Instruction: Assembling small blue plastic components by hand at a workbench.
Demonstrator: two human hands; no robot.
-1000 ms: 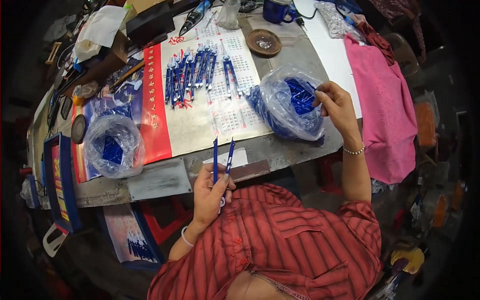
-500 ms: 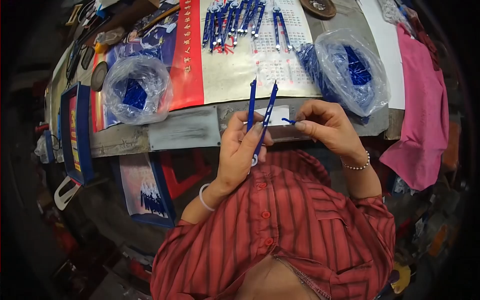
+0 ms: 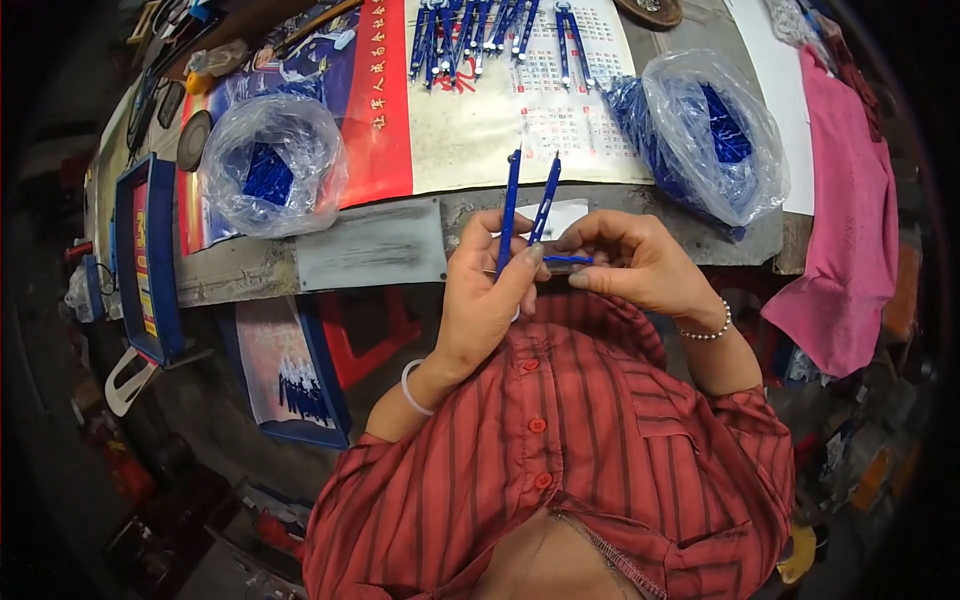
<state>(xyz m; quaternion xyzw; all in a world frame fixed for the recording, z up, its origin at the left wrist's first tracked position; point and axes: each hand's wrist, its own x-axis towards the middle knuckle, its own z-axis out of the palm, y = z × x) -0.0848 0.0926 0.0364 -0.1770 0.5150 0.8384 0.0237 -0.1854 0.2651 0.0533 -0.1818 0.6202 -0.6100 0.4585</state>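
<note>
My left hand [image 3: 478,290] is closed around a blue drawing compass [image 3: 511,195], whose two legs point away from me, slightly apart. Its head end is mostly hidden behind my fingers. Between the thumb and fingers of my right hand [image 3: 640,262] is a slim blue plastic piece [image 3: 568,260], pointing left, its tip close to or touching the compass by my left fingers. Both hands are above the table's front edge. Farther back, several blue compasses [image 3: 470,40] lie in a group, and a single compass [image 3: 572,45] lies just right of them.
Clear plastic bags with blue parts stand at left [image 3: 325,170] and right [image 3: 765,165]. A grey plate [image 3: 370,245] lies at the table edge. A pink cloth [image 3: 840,220] hangs at right. Below left, a blue tray [image 3: 335,390] contains compasses; a blue-framed box [image 3: 165,270] sits beside the table.
My right hand has moved slightly left, bringing the blue piece to the compass. More of that piece now shows. The left hand keeps its hold on the compass.
</note>
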